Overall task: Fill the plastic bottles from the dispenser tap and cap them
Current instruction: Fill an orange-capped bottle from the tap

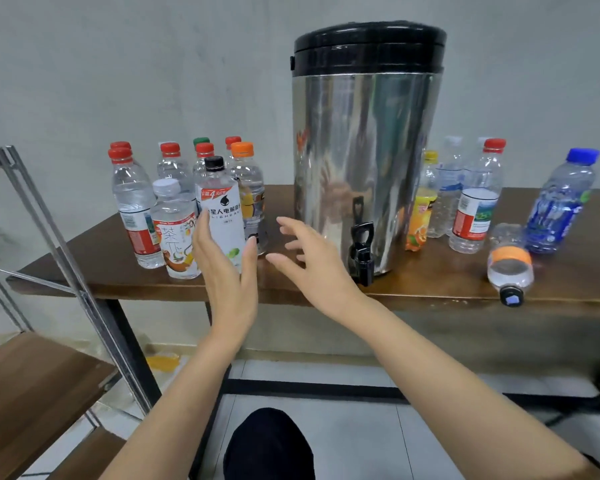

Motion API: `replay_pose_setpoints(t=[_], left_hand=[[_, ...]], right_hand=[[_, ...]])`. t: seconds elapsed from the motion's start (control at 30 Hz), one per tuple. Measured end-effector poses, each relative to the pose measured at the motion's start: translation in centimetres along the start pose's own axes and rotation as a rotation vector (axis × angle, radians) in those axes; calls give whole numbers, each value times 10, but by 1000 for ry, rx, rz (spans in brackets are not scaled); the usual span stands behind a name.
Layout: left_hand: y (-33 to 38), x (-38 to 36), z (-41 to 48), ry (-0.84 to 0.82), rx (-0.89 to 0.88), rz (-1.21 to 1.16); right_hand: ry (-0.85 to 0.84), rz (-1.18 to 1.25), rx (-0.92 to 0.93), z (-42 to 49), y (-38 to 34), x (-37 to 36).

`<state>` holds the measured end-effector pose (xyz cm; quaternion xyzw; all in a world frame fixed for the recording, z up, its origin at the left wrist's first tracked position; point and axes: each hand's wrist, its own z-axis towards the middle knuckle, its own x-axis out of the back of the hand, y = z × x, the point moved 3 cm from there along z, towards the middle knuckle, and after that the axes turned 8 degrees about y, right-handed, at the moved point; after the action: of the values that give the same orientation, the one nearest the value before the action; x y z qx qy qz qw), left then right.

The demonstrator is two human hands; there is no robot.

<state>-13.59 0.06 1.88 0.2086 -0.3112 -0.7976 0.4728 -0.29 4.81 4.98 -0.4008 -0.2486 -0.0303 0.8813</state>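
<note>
Left hand (227,271) cups the near side of the black-capped bottle (222,216). Fingers lie almost straight along its left edge, thumb at its right. It's a loose bracket, not a squeeze, so I read it as steadying or letting go.

The bottle stands upright on the table (284,289), left of the dispenser (368,150) and at the front of the capped group (136,202). My call: it's filled and parked with the finished ones.

Right hand (312,261) is empty, fingers spread, hovering between that bottle and the tap (362,252) and touching neither.

- **Bottle:** smooth clear plastic, glossy white wrap, ribbed cap.
- **Dispenser:** mirror-polished steel drum with a black plastic lid. The black lever tap sits low at the front, at the table edge, probably so a bottle fits under it.
- **Right of the dispenser:** waiting bottles (475,202) in thin crinkly plastic; fill level hard to tell. The orange-banded bottle (510,268) lies on its side near the edge and could roll.
</note>
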Motion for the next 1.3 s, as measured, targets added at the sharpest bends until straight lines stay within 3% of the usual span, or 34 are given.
replay_pose_setpoints(t=[0.27, 0.43, 0.53, 0.67, 0.77, 0.9, 1.13, 1.3], left_hand=[[94, -58, -65, -165, -230, -227], [117, -107, -105, -319, -217, -257], [117, -142, -128, -462, -177, -226], [107, -192, -159, -663, -127, -120], [105, -228, -175, -780, -80, -81], [106, -264, -190, -915, 12, -83], [97, -261, -188, -919, 69, -177], [98, -222, -159, -733, -60, -293]], right_hand=[[275, -100, 195, -47, 24, 137], [375, -385, 95, -64, 94, 220], [311, -634, -114, -69, 146, 261], [93, -912, -295, -68, 198, 289], [-72, -1057, -235, -62, 219, 293], [-155, -1078, -75, -49, 231, 292], [-175, -1032, 166, -48, 232, 292], [-94, -782, 165, -47, 208, 281]])
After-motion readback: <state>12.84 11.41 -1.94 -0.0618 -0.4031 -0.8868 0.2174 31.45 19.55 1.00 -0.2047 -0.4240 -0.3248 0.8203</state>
